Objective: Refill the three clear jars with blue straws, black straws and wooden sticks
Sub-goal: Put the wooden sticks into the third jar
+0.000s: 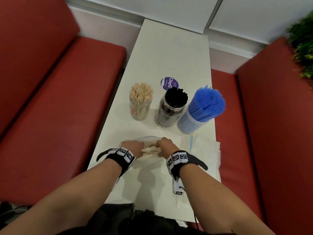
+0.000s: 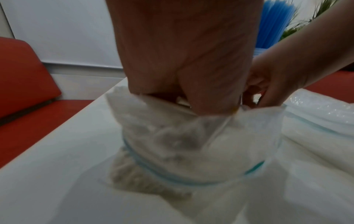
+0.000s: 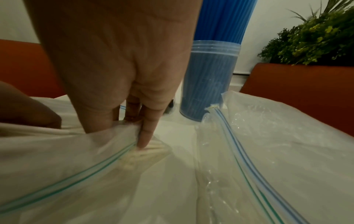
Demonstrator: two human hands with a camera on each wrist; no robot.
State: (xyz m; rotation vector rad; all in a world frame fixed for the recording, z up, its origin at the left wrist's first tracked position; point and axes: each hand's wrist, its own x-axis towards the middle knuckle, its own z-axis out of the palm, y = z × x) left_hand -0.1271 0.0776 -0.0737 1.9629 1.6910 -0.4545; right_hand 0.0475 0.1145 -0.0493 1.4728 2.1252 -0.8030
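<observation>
Narrow white rectangular table [image 1: 169,53] flanked by red padded benches [image 1: 50,99]; green leafy plant [image 1: 303,48] at far right corner. Purple round sticker [image 1: 169,83] fixed to tabletop behind the jars.

Three clear jars in a row across mid-table, within reach of both hands. Rightmost: tall clear jar packed with blue plastic straws [image 1: 201,111], judged full. Centre: clear jar holding black straws [image 1: 171,109], likewise well stocked. Leftmost: clear jar of pale wooden sticks [image 1: 140,102], standing upright, well apart from the hands; room apparently left for more, so judged the step in hand.

Empty clear zip-seal bags with blue closure strip [image 1: 201,150] lying flat at right near edge, just beside the blue-straw jar, presumably set aside after emptying.

Clear zip-seal bag containing remaining wooden sticks [image 1: 149,150] lying on table near edge, between both hands. Bundle ends visible through the plastic in left wrist view.

Left hand [image 1: 133,147] clenched around the bag and stick bundle, probably to steady it. Right hand [image 1: 166,145] grasping the same bag at its mouth, fingers [image 3: 147,133] pressed along the blue-green zip strip, probably to spread the opening and free the sticks. Whether fingers reach inside the bag: cannot tell.

Likely next: draw bundle clear, transfer to leftmost jar. Risk: loose sticks scattering on release.
</observation>
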